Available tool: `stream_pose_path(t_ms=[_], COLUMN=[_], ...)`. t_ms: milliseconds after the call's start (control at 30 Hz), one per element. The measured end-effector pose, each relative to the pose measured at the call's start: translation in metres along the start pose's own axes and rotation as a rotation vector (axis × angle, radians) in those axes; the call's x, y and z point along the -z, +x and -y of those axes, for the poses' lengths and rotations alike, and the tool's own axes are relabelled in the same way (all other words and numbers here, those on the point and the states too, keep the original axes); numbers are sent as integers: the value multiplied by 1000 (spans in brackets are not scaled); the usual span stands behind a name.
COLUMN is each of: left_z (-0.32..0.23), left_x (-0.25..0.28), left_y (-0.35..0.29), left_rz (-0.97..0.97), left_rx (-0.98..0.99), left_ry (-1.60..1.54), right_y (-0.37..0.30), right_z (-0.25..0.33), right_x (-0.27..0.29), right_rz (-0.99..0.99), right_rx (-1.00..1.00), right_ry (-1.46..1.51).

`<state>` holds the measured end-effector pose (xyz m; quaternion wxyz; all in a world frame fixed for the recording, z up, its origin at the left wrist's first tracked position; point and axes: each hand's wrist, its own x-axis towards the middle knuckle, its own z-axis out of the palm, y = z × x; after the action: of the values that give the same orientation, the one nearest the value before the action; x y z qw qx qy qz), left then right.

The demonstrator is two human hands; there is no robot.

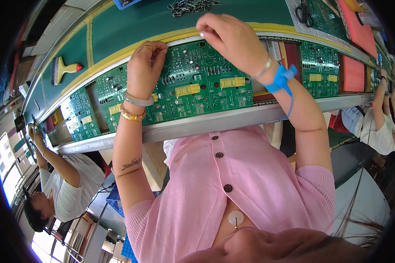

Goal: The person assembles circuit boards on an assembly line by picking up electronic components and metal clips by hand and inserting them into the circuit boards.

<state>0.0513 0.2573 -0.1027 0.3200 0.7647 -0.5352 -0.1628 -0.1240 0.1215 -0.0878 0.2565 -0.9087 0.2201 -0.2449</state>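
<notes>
Green circuit boards [186,103] with yellow blocks and small parts lie in a row on the rail in front of me. My left hand [145,65] is over the board at its far edge, thumb and fingertips pressed together; what they pinch, if anything, is hidden. Raised above the far right part of the same board, my right hand [232,44] has its fingers curled in a pinch. A tiny pale spot shows at its fingertips, too small to name. Beyond that hand lies a pile of small black and silver leaded parts [191,6].
A metal rail [197,124] runs along the near side. A yellow-handled brush [66,70] lies at the left on the green bench. Black scissors [303,14] and a red foam sheet [357,28] are at the far right. A co-worker [66,188] sits at the left.
</notes>
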Motion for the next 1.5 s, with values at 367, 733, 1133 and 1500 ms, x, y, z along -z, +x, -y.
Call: stream_pose_path(t_ms=[367,733,1133,1500], left_z=[-6,-7,-16,10], left_x=[-11,-15,-2,-24], left_y=[5,6,23,78], left_rz=[-16,3,12,-141], left_rx=[-124,-177,-110,-314], left_ry=[71,162,7,197], right_y=[-74,-77,-77,-79], right_z=[22,18,14,10], right_x=[-9,-15,-1,30], right_rz=[219,225,228,5], right_rx=[-51,-43,-38,-299], right_ry=[363,305,410,214])
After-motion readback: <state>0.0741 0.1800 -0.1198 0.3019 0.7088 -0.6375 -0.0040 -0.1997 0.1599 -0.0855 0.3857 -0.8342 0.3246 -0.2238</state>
